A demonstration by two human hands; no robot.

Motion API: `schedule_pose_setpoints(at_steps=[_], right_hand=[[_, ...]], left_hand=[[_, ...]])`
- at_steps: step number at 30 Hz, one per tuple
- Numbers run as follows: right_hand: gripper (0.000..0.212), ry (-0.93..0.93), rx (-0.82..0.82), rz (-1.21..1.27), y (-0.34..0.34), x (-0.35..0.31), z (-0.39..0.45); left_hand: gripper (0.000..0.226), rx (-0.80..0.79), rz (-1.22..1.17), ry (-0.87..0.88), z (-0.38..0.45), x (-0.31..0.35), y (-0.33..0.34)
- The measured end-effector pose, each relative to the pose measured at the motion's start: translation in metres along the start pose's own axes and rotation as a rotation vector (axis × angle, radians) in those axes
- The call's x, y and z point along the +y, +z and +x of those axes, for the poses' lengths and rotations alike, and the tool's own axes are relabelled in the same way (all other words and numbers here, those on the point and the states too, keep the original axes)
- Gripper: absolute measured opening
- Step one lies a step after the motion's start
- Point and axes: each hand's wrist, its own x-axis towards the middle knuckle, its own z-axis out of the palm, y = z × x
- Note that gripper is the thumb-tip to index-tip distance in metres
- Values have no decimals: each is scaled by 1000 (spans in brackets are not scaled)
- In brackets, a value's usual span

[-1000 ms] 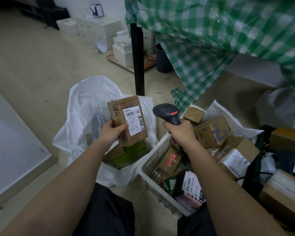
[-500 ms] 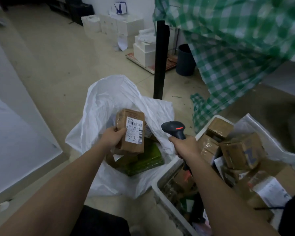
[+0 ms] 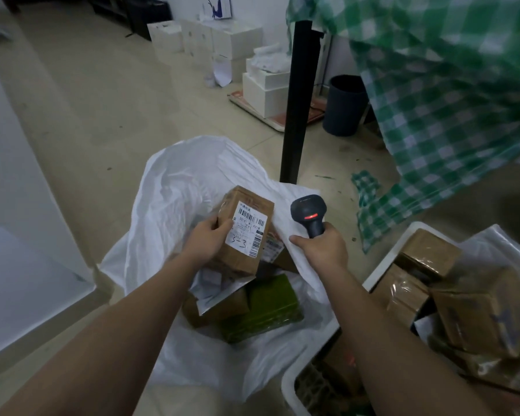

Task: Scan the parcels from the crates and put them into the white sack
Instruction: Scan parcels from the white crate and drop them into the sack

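The white sack (image 3: 174, 187) sits open on the tiled floor (image 3: 102, 100), and everything else is easiest placed from it. Right above its mouth, the left hand (image 3: 209, 238) holds a brown cardboard parcel (image 3: 248, 232), fingers and thumb wrapped round the parcel's left edge, its white barcode label facing up with "3-3" written on it by hand. Just to the right of the parcel, over the sack's right rim, the right hand (image 3: 321, 250) has its grip curled tight round the handle of a black barcode scanner (image 3: 308, 213), whose red light glows; the thumb of that hand touches the sack's folded edge. Down inside the sack lie a green wrapped packet (image 3: 261, 310) and some brown and grey parcels beneath the held one. To the right of the sack, touching it, stands a white plastic crate (image 3: 288, 382) heaped with taped cardboard boxes (image 3: 427, 259). Behind the sack rises a black pole (image 3: 297, 100), with a green checked cloth (image 3: 448, 100) hanging to its right.
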Motion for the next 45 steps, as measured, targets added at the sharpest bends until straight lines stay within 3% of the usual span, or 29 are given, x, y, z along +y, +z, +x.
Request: schedule_pose_setpoints(at_steps=[3,6,13,20,24,28,32,36,42,45], right_hand=[[47,-24,24,-119,14,0,19],[39,-3,16,-183,16,4,32],[25,-136,379,114,-39,-30,37],[26,-164,420,243,-71,-44,33],[26,-198,395,257,-65,-61,31],[29,-234,338,203,-52,-67,29],[20,-207,280,101,-51,-61,21],[17,-150,245,113,-63,-49,-3],[10,-101,200,119,-117,-29,-59],[18,-70,204,110,-153,-11,-90]], left_hand=[[43,9,-23,29,8,-5,0],[42,8,-47,44,12,-5,-2],[35,-10,-21,116,10,8,3],[36,27,82,199,18,31,-1],[43,198,372,291,36,49,-13],[56,116,580,323,24,47,-15],[49,85,885,336,2,27,-34],[47,39,789,296,-26,22,-43],[34,5,462,532,-90,64,-28],[32,-59,313,547,-120,90,-9]])
